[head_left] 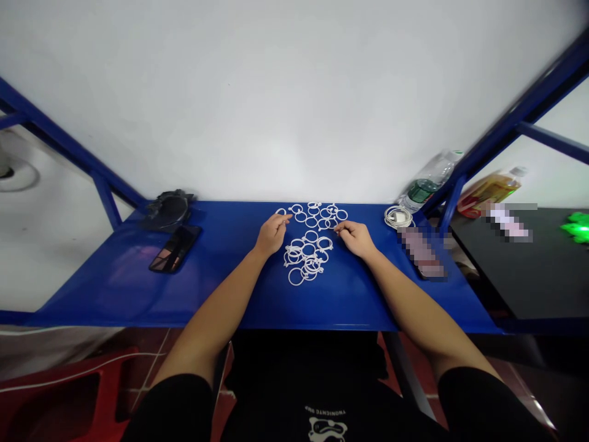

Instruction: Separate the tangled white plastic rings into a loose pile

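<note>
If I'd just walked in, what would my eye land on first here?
Probably the loose cluster of white rings, bright against the middle of the blue table, with the person's left hand and right hand on either side. Next might come the green-labelled bottle at the table's far right, near the coiled white cable.

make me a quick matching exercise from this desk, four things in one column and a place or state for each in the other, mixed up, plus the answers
1. white rings
2. cable
3. bottle on the blue table
4. phone at the left

A. beside a crumpled black thing
B. coiled up
C. clear, with a green label
D. loosely clustered near the left hand and right hand

Pairs: 1-D, 2-B, 3-C, 4-A
</note>
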A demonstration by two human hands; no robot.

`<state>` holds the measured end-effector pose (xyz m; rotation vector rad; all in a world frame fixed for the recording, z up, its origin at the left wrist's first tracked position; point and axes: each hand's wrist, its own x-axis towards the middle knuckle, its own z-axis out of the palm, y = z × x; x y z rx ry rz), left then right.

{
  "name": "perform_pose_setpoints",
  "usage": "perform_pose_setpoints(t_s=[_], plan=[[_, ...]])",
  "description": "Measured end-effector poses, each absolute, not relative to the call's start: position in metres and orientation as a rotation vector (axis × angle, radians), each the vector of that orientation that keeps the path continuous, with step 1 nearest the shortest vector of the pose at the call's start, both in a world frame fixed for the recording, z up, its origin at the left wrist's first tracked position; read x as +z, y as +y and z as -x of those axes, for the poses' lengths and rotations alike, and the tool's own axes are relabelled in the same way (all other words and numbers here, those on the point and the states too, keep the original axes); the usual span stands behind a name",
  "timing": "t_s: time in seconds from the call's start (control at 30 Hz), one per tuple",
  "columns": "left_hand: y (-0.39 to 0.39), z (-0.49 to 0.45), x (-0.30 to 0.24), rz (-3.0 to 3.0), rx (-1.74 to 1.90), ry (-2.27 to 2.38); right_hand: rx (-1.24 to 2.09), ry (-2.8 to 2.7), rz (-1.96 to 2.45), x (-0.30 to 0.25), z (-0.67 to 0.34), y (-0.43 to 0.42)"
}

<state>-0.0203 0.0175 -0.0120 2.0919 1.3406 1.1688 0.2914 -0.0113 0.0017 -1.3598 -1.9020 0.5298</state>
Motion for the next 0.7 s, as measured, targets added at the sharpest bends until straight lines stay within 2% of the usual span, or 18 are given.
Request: perform_pose_setpoints(t_s=[0.3,0.43,0.53,0.7], plan=[[0.017,0.021,-0.006,-2.23,1.083,1.399,0.737,-1.747,1.337,0.002,-0.293,-0.005],[0.014,0.018,-0.005,-2.258,1.043,1.391,0.64,-1.731,1.376,0.002,-0.294,-0.006],[0.012,0.016,-0.004,-2.279,1.027,1.377,0.574,-1.811,1.295,0.006,-0.29,-0.014],[0.014,0.018,-0.005,-2.318,1.01,1.331,0.73,-2.05,1.128,0.013,-0.283,-0.028]])
